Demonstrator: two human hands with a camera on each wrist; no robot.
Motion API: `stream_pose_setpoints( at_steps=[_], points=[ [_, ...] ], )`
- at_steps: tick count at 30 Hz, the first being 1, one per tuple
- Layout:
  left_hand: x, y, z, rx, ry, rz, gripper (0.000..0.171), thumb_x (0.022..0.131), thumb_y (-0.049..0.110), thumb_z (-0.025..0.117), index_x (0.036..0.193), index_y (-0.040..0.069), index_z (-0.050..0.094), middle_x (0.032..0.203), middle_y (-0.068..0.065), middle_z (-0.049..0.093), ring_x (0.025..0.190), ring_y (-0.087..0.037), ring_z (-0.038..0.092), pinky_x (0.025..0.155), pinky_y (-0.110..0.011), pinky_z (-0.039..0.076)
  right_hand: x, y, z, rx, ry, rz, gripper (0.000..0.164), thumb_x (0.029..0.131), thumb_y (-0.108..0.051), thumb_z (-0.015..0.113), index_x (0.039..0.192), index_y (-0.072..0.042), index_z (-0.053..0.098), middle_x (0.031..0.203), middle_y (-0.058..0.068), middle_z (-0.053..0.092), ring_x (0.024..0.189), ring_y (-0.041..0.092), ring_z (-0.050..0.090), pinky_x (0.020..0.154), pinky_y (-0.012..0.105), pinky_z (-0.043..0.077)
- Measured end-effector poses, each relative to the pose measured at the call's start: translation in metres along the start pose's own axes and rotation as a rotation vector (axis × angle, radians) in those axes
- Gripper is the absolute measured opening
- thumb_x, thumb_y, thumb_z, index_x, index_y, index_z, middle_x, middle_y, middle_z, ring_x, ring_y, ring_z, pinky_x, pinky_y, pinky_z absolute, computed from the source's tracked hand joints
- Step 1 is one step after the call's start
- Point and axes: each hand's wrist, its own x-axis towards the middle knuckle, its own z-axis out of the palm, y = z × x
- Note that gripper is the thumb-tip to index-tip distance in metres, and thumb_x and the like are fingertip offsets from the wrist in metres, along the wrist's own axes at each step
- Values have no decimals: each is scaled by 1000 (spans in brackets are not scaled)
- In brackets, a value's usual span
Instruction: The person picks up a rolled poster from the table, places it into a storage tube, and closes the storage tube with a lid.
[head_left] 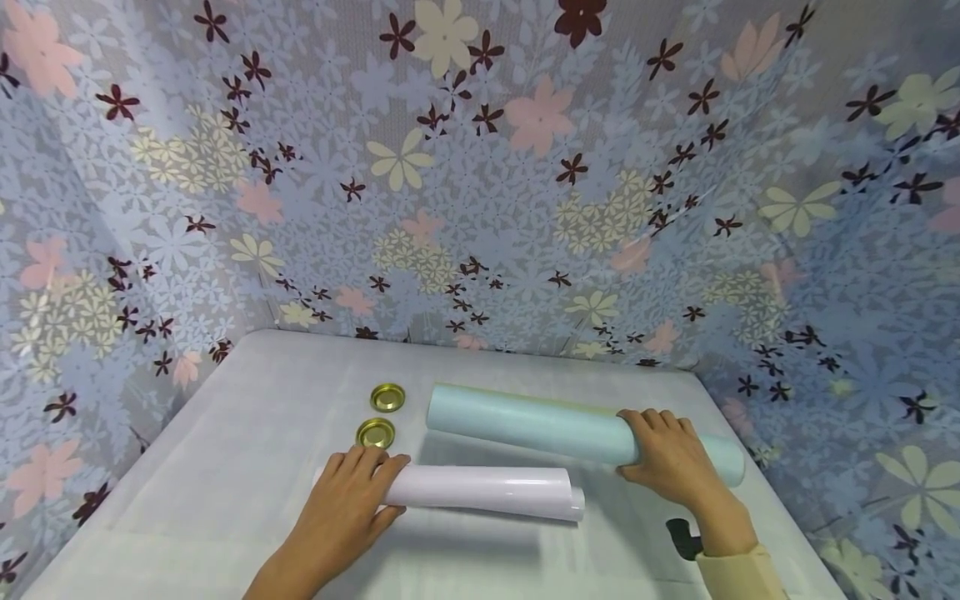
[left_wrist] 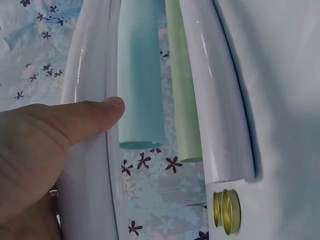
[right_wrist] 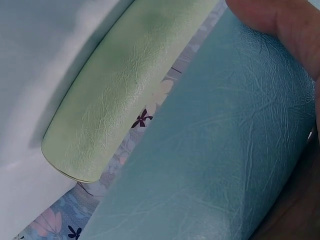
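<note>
My left hand (head_left: 341, 508) grips the left end of a glossy white roll of sheet (head_left: 480, 487). In the left wrist view the thumb (left_wrist: 95, 117) lies across this roll. With my right hand (head_left: 667, 458) I hold a light blue roll (head_left: 532, 421) near its right end, tilted behind the white one. Its leathery, creased surface fills much of the right wrist view. A pale green roll (right_wrist: 115, 100) lies beyond the blue one, mostly hidden in the head view. Another white roll (left_wrist: 215, 90) shows in the left wrist view.
Two round gold lids (head_left: 387, 397) sit on the white-covered table (head_left: 247, 433), left of the blue roll's end. A small black object (head_left: 682, 539) shows beside my right wrist. Flowered cloth (head_left: 480, 208) hangs behind and along both sides of the table.
</note>
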Motion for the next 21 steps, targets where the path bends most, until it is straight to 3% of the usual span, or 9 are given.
stream_pose_setpoints(
  at_steps=[13,21],
  points=[
    [1,-15,-10,18,81,-12,63,64,34,84,119,18,60,104,0,59,98,-21,54,81,-38,43,1,6,-8,-7,7,-18,81,58,-36,87,126,-10,52,112,18,62,103,40,56,84,57,40],
    [-1,-24,-13,3,105,-12,64,63,33,85,120,17,59,102,-1,59,97,-22,55,79,-39,43,1,7,-14,-18,-22,13,81,60,-37,86,128,-10,51,115,19,61,106,42,54,86,58,39]
  ],
)
